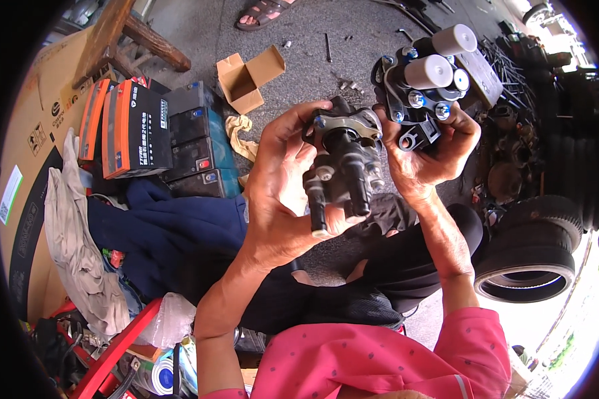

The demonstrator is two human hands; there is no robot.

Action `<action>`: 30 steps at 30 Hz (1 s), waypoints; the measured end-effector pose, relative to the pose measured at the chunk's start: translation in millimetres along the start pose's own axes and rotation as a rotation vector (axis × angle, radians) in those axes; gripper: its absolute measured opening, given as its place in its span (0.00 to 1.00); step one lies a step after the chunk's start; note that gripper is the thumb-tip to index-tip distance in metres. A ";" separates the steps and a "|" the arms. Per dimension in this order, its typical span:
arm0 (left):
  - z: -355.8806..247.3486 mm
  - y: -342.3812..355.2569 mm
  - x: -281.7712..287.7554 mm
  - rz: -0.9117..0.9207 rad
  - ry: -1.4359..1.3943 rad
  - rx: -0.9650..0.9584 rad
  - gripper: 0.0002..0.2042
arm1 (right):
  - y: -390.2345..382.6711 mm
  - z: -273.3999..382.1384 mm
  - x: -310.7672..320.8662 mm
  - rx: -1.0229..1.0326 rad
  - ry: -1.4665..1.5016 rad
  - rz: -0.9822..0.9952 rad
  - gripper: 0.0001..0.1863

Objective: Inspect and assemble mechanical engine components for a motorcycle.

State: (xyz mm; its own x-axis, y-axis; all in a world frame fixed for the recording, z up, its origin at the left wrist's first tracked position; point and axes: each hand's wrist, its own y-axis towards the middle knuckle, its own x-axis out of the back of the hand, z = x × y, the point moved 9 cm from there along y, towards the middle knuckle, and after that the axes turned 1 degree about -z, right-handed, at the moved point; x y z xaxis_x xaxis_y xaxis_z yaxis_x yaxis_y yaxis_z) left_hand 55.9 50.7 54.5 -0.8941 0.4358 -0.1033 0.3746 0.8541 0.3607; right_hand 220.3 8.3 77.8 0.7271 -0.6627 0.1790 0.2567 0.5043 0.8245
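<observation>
While the left hand (273, 206) curls its thumb and fingers around a dark metal part (343, 163), the right hand (424, 163) — half closed — grips a black part with white caps (427, 72) by its bottom edge. Both parts are up in the air, side by side, over the gray floor (306, 73), where a brown box (236, 80) sits beside some dark batteries (196, 146).

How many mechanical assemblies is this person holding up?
2: a dark, worn metal assembly in the left hand, and a black-and-silver assembly with white cylinders in the right hand. The hands partly cover both.
</observation>
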 end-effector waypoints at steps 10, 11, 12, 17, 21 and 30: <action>-0.6 1.3 -1.1 0.055 0.024 -0.006 0.44 | 1.5 1.7 -2.5 0.011 0.015 0.020 0.29; -3.2 2.6 -2.8 0.067 0.002 -0.029 0.45 | 3.4 3.4 -3.5 0.021 0.034 0.027 0.29; -3.7 3.5 -7.0 0.083 -0.005 -0.032 0.45 | 4.7 3.4 -1.8 0.032 0.042 0.030 0.29; 17.3 -1.1 -4.3 -0.104 -0.332 0.278 0.44 | 1.3 -9.9 1.8 0.085 0.149 -0.037 0.27; 26.3 -8.9 2.8 -0.184 -0.478 0.361 0.44 | 1.9 -2.3 -7.5 0.099 0.126 0.167 0.31; 36.7 -20.7 20.2 -0.195 -0.371 0.445 0.41 | 11.1 16.0 2.4 0.201 0.046 0.194 0.17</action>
State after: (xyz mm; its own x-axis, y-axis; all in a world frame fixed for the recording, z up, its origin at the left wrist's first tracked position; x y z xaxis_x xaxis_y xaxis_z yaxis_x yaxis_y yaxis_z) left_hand 39.1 52.2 11.0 -0.8413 0.2609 -0.4734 0.3510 0.9297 -0.1114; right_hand 214.6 3.4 95.9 0.7795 -0.5368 0.3228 -0.0181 0.4959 0.8682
